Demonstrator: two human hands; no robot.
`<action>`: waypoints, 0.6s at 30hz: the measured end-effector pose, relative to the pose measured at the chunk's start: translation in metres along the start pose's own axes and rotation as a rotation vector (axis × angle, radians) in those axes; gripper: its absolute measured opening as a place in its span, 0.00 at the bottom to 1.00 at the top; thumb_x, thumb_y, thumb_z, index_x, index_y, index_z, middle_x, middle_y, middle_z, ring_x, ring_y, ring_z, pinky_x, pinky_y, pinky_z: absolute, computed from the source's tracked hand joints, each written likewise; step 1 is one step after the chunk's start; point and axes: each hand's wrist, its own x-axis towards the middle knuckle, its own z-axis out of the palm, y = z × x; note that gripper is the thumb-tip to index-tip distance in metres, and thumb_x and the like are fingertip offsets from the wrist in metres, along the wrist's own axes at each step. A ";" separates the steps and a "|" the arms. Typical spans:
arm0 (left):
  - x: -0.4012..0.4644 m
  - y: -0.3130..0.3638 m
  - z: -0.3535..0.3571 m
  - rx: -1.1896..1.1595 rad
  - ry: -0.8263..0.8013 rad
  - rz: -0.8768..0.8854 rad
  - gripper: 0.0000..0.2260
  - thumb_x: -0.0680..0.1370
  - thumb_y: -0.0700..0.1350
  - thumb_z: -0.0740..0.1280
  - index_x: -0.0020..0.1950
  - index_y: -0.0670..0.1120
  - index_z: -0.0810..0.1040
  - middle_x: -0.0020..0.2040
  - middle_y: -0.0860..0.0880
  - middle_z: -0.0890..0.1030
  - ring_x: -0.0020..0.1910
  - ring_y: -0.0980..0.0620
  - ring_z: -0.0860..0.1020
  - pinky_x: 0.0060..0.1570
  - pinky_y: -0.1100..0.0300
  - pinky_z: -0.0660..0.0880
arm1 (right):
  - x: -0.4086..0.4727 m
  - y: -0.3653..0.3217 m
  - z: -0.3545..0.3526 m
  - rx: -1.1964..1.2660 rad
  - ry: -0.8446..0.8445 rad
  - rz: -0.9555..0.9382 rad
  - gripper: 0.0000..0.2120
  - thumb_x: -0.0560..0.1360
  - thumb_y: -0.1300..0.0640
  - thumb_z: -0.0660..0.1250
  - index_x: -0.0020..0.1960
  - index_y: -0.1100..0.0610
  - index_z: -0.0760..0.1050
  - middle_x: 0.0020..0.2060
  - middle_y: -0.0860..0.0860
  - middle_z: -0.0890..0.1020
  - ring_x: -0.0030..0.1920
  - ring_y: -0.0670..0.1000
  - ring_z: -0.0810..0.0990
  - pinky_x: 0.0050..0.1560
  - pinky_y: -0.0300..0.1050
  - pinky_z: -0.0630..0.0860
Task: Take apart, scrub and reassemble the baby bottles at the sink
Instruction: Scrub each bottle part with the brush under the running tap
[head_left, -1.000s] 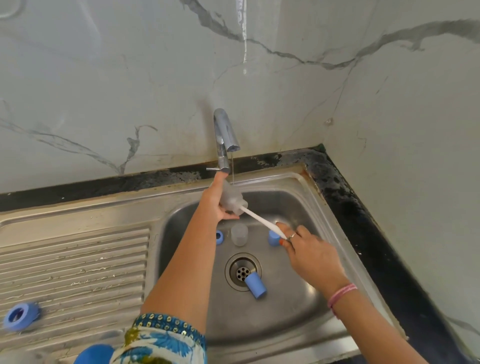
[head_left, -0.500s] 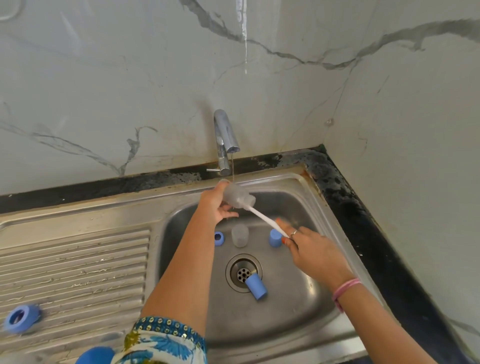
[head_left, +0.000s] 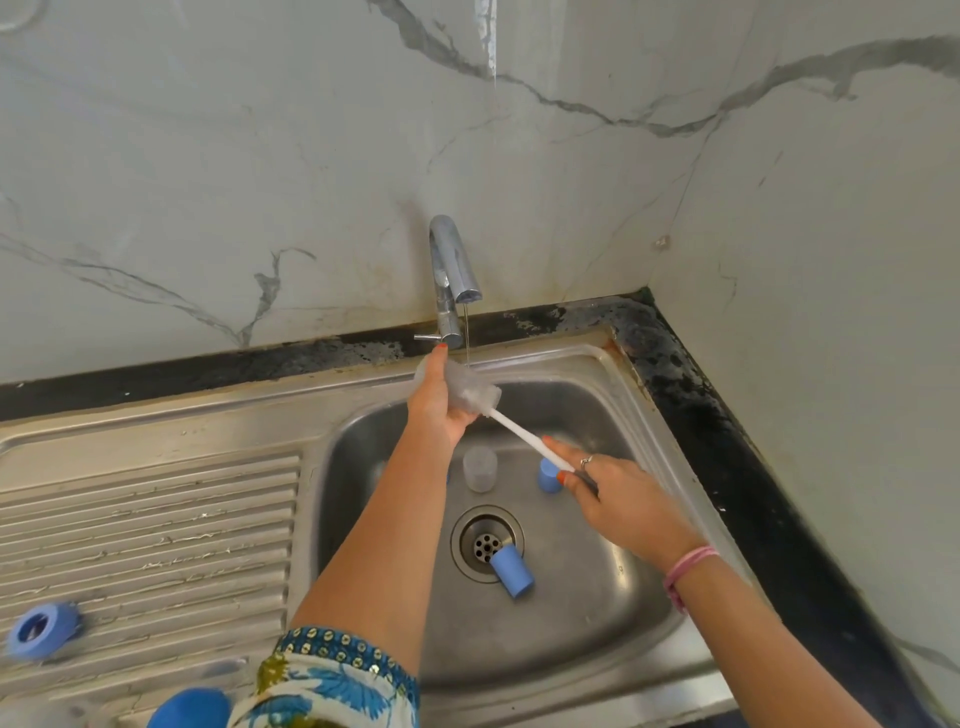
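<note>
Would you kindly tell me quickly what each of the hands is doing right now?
Left hand: closed around the clear plastic baby bottle, held under the tap.
Right hand: closed on the white brush handle, whose head is inside the bottle.

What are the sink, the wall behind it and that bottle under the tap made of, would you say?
Sink: looks like brushed stainless steel, grey with dull reflections and a ribbed drainboard.
Wall: probably polished marble or marble-look slab, pale with grey veins and a glossy streak.
Bottle: seems translucent plastic, cloudy, with the brush visible through it.
</note>
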 end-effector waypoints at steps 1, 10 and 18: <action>0.001 0.002 -0.001 -0.010 0.019 0.021 0.28 0.71 0.55 0.75 0.64 0.46 0.68 0.54 0.43 0.77 0.51 0.43 0.79 0.39 0.47 0.79 | 0.000 0.000 -0.002 0.015 -0.018 -0.023 0.23 0.82 0.48 0.58 0.71 0.29 0.57 0.38 0.45 0.74 0.35 0.45 0.74 0.38 0.42 0.76; 0.001 0.007 -0.007 -0.076 -0.091 0.023 0.28 0.73 0.53 0.73 0.66 0.44 0.66 0.56 0.38 0.76 0.52 0.39 0.80 0.36 0.41 0.81 | 0.010 0.003 -0.020 -0.075 0.052 -0.061 0.23 0.82 0.49 0.57 0.73 0.32 0.57 0.46 0.46 0.77 0.43 0.45 0.75 0.47 0.42 0.76; 0.007 0.005 -0.010 -0.088 -0.135 0.003 0.19 0.76 0.50 0.70 0.61 0.41 0.70 0.57 0.36 0.77 0.51 0.37 0.80 0.38 0.37 0.80 | 0.013 0.011 -0.030 -0.010 0.071 -0.073 0.21 0.81 0.50 0.60 0.70 0.31 0.63 0.32 0.39 0.73 0.31 0.40 0.71 0.30 0.31 0.66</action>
